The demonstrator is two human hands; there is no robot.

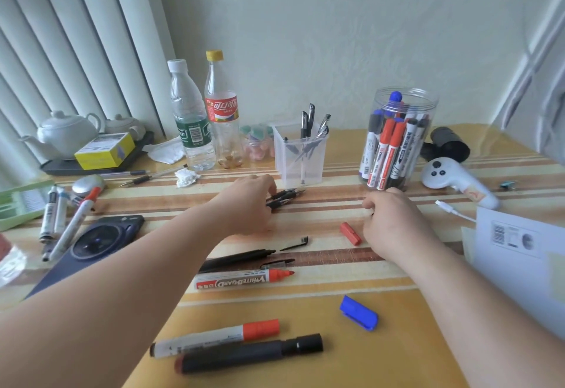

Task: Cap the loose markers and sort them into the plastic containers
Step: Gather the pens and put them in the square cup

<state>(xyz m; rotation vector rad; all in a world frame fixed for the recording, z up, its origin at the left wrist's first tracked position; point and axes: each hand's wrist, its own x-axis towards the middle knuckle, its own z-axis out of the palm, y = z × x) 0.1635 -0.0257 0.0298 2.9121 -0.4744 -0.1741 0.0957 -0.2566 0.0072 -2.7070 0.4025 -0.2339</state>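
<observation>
My left hand (249, 201) rests on the table, fingers curled over a small bunch of black pens (286, 197) in front of the square clear container (301, 155). My right hand (389, 218) lies curled by the base of the round clear jar (396, 140) full of markers; what its fingers hold is hidden. A red cap (350, 233) lies just left of it. Nearer me lie an uncapped red whiteboard marker (244, 277), a blue cap (359, 316), a capped red marker (215, 337) and a thick black marker (249, 353).
Two plastic bottles (208, 118) stand at the back, with a teapot tray (91, 155) to their left. A phone (94, 245) and several markers (65, 219) lie at left. A white controller (455, 181), a cable and a white box (519, 253) sit at right.
</observation>
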